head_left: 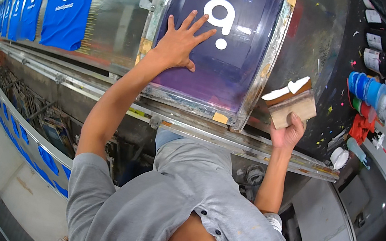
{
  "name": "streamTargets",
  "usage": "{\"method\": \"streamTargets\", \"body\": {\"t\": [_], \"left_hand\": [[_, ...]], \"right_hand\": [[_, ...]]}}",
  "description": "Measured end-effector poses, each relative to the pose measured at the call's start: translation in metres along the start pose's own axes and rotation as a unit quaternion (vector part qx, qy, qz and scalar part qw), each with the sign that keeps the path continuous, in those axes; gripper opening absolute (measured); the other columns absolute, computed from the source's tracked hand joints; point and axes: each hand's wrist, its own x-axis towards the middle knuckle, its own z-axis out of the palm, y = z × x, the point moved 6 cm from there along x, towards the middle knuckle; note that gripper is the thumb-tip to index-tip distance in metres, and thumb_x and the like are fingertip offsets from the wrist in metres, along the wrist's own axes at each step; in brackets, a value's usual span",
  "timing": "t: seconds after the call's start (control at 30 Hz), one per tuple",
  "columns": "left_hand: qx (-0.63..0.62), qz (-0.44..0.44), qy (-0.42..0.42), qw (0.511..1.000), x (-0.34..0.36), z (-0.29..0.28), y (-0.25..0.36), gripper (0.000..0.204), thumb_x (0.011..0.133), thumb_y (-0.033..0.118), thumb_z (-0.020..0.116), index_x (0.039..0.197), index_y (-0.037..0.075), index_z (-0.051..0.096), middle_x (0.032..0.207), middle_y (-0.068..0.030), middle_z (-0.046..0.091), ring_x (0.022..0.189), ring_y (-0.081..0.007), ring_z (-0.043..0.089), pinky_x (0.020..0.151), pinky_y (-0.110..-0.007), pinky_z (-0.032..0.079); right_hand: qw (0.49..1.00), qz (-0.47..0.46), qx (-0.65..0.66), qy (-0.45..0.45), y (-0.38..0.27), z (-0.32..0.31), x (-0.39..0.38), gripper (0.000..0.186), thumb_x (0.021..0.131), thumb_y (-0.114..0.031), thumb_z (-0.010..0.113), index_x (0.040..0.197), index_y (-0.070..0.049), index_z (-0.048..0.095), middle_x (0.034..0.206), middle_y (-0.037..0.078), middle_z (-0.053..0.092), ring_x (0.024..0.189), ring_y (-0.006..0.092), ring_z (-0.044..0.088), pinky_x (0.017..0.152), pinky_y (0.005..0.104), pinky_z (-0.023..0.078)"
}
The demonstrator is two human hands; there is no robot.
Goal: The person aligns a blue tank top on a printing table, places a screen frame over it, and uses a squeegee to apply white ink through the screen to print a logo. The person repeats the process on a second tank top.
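A screen printing frame [256, 87] with a dark purple mesh lies on the long table in front of me. A white emblem shows in the mesh. My left hand [178, 45] rests on the mesh, fingers spread wide, just beside the emblem. At the frame's right, my right hand [290, 132] grips a wooden-handled squeegee [294, 109] from below. Thick white ink [287, 90] coats the squeegee's brown blade, which points away from me. What lies under the frame is mostly hidden.
Blue printed garment pieces [71, 7] lie along the table to the left. Stacked blue and red containers [366, 92], a red cloth [360, 129] and a white cup [339, 158] stand at the right. A metal rail [243, 146] runs along the table's near edge.
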Motion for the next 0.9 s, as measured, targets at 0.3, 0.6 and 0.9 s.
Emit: {"method": "streamTargets", "body": {"t": [0.3, 0.6, 0.9], "left_hand": [[-0.053, 0.035, -0.008, 0.998, 0.006, 0.014, -0.007, 0.118, 0.053, 0.033, 0.095, 0.154, 0.028, 0.035, 0.166, -0.0079, 0.015, 0.152, -0.0381, 0.013, 0.105, -0.079, 0.03], [-0.091, 0.013, -0.018, 0.996, 0.011, 0.02, -0.011, 0.12, 0.046, 0.014, 0.095, 0.151, 0.031, 0.041, 0.166, -0.0038, 0.015, 0.152, -0.0367, 0.012, 0.111, -0.076, 0.023], [-0.101, -0.011, -0.021, 0.995, 0.013, 0.023, -0.01, 0.117, 0.044, 0.011, 0.093, 0.148, 0.037, 0.046, 0.167, -0.0003, 0.017, 0.153, -0.0327, 0.014, 0.116, -0.072, 0.022]], "right_hand": [[0.998, -0.042, 0.052, 0.005, 0.028, -0.011, -0.012, 0.067, 0.079, -0.012, 0.074, 0.142, -0.015, 0.051, 0.137, 0.009, 0.059, 0.126, 0.0272, 0.056, 0.103, 0.0491, 0.048], [0.979, -0.05, 0.138, -0.143, 0.1, 0.095, 0.097, 0.054, 0.096, -0.029, 0.065, 0.146, -0.016, 0.048, 0.148, 0.006, 0.052, 0.14, 0.0262, 0.044, 0.123, 0.0631, 0.012], [0.99, -0.082, 0.111, -0.042, 0.121, 0.1, 0.125, 0.049, 0.099, -0.037, 0.061, 0.14, -0.013, 0.052, 0.14, 0.003, 0.057, 0.132, 0.0222, 0.051, 0.113, 0.047, 0.037]]}}
